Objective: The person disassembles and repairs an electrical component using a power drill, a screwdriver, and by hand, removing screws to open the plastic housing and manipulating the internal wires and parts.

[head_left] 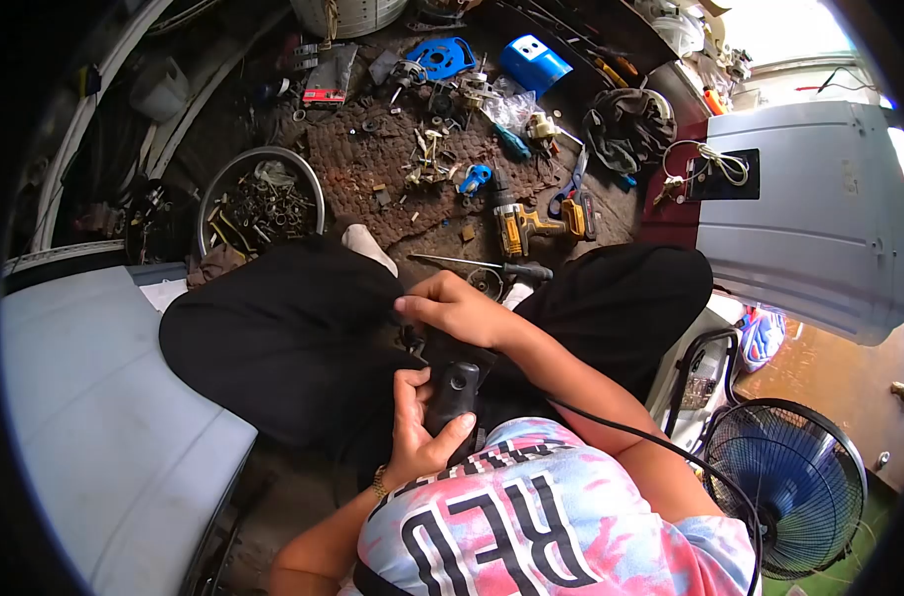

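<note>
Low in my lap, my left hand (420, 429) is wrapped round a black tool body (458, 389) with a round detail on its face. Its exact kind does not show. A black cable (635, 429) passes under my right forearm and runs off to the lower right; where it joins is hidden. Just beyond the tool, my right hand (459, 310) has its fingers curled together over my dark trousers. Whatever is between those fingertips is hidden or too small to make out. Small dark parts near the hands blend into the black cloth.
Past my legs lie a yellow-black cordless drill (516, 226), a screwdriver (516, 269), scissors (573, 181) and a blue housing (534, 66). A metal bowl (318, 184) holds many small metal parts. At the lower right stands a fan (784, 487), near a grey-white cabinet (804, 223).
</note>
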Demonstrator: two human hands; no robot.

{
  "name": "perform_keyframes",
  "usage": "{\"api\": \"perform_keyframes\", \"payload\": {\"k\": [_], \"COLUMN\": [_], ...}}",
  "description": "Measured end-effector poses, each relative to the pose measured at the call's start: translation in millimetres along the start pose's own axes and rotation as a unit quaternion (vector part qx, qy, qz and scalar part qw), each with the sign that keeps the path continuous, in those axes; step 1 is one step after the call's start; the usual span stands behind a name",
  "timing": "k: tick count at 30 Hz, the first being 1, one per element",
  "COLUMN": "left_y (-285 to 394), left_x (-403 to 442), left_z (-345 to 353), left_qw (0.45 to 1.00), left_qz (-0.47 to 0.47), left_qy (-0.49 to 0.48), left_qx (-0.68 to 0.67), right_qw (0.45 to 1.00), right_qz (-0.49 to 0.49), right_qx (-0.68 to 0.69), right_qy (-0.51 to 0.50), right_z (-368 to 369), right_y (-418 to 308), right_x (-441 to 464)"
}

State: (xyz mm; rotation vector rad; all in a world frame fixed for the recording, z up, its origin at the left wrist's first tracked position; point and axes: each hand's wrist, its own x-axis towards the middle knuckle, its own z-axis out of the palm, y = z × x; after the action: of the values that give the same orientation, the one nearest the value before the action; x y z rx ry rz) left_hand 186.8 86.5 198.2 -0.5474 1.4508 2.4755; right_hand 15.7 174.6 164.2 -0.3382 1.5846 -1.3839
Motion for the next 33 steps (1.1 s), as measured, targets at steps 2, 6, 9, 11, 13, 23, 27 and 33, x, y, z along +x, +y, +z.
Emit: {"api": "perform_keyframes", "payload": {"k": [2,6,9,11,13,23,27,33], "left_y": [-4,-1,-2,-4,-7,7,6,6], "left_x": [0,0,-2,-1,-3,5,3,3], "left_z": [2,2,0,-4,-7,-8,-13,-14], "left_qw": [1.0,0.997,0.997,0.999,1.0,0.999,0.999,0.998], "left_qz": [-0.005,-0.046,-0.04,-0.009,0.025,-0.008,-0.002,-0.004], "left_qy": [0.013,0.037,0.025,0.013,-0.003,-0.034,-0.048,-0.062], "left_qx": [-0.005,-0.041,-0.055,-0.036,-0.004,-0.001,0.003,0.004], "right_qw": [0.998,0.994,0.996,0.999,1.0,0.992,0.992,0.985], "right_qz": [0.019,0.05,0.039,0.029,0.0,-0.039,-0.049,-0.069], "right_qx": [-0.019,0.006,0.011,0.006,0.024,0.057,0.048,0.094], "right_qy": [-0.05,-0.097,-0.074,-0.016,0.015,0.104,0.107,0.13], "right_z": [-1,1,6,7,7,1,5,6], "right_y": [1,20,23,5,-10,-4,-12,2], "right_x": [6,19,18,4,-10,-24,-26,-28]}}
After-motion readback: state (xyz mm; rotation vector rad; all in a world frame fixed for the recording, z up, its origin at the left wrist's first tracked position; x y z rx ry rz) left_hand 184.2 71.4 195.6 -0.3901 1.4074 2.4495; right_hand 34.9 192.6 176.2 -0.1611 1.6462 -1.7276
